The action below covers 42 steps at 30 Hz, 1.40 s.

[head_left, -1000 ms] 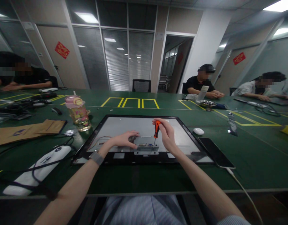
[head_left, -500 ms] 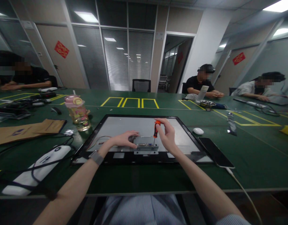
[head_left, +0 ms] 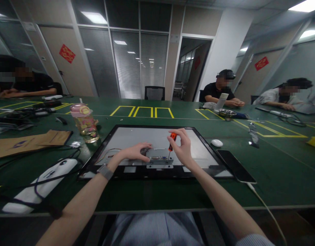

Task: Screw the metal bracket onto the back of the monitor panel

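A flat monitor panel (head_left: 198, 150) lies face down on the green table, its grey metal back up. A small metal bracket with connector ports (head_left: 159, 161) sits near its front edge. My right hand (head_left: 182, 147) pinches the orange handle of a screwdriver (head_left: 171, 142), which stands upright with its tip on the bracket's right end. My left hand (head_left: 135, 152) rests on the panel just left of the bracket, fingers curled against it. A grey watch band is on my left wrist.
A pink-lidded bottle (head_left: 84, 123), brown paper bags (head_left: 29, 141) and a white pouch with black cords (head_left: 41, 184) lie to the left. A white mouse (head_left: 217, 143) and a cabled phone (head_left: 235, 166) lie to the right. Three other people sit at the table's far sides.
My right hand's fingers have shifted round the screwdriver handle, covering more of it, with the tip staying on the bracket. My left hand has not moved.
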Motion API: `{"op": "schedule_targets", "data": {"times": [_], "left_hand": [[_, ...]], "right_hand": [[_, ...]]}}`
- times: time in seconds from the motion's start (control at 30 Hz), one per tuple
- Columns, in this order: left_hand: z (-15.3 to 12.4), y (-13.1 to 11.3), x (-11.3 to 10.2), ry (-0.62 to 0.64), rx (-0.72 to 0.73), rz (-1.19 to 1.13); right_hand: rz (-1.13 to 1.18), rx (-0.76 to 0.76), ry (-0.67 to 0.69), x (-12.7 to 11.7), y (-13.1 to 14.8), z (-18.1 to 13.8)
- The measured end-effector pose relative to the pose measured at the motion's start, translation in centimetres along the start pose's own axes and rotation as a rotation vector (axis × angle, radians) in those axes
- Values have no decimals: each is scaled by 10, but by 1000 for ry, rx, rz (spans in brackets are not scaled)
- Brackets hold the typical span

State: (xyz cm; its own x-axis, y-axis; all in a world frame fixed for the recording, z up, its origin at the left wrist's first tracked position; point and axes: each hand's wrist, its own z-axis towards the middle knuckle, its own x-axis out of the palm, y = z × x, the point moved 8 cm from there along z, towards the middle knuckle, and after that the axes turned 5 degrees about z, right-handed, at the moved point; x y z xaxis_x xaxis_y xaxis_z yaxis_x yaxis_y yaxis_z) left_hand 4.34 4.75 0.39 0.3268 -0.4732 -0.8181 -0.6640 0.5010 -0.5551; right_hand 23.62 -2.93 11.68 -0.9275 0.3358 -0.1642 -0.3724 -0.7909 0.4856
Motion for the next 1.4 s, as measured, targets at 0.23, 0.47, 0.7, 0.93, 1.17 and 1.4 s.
{"op": "schedule_targets", "data": {"times": [0.23,0.47,0.7,0.93,1.17,1.4], "left_hand": [[-2,-3,-1,10,-25,19],[1,3,1,13,-20,33],[0,2,1,13,-9,25],[0,1,1,16,-19,20],[1,1,0,10,-8,13],[0,0,0,17,-23,25]], "right_hand": [[155,79,51,4,-10,-4],[17,9,10,0,-2,-1],[126,3,37,3,-2,-3],[31,-14,-13,-3,4,1],[52,-13,1,-2,4,0],[48,-3,28,-1,1,0]]}}
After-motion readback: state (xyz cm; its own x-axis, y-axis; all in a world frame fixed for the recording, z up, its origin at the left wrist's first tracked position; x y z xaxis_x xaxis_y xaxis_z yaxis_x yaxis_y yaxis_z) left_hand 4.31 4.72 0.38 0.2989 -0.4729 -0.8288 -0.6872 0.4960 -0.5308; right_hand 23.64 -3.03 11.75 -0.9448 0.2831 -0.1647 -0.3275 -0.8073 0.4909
